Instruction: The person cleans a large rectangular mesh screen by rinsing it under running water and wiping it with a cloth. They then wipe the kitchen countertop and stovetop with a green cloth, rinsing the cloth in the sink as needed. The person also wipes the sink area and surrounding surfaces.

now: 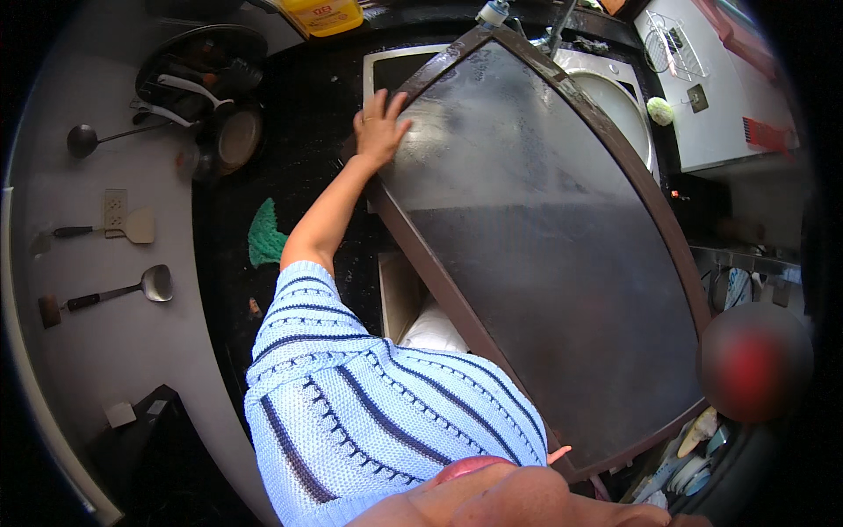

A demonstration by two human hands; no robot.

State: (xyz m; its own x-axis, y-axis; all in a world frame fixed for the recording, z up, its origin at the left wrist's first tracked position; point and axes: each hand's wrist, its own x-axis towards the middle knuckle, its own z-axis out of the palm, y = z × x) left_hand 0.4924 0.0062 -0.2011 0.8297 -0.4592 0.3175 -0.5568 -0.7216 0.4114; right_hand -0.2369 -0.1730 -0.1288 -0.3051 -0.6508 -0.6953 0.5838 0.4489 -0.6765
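A large brown-framed screen panel (546, 263), apparently a window screen, lies slanted across the sink and reaches back past my right side. Its far part looks wet. My left hand (382, 128) rests on the left rail of the frame, fingers spread, some reaching onto the grey sheet. Of my right hand (559, 454), only a finger shows at the panel's near corner, against the frame; my body hides the rest. Beyond the far corner stands a faucet (492, 13). Under the panel, parts of the metal sink (395, 59) and a round pale basin (616, 105) show.
A green cloth (267, 234) lies on the black countertop (296, 118). At the far left are pans (237, 135) and utensils. A turner (157, 283) and a ladle (82, 140) hang on the wall. A yellow jug (323, 16) stands behind. Dishes (690, 473) sit at lower right.
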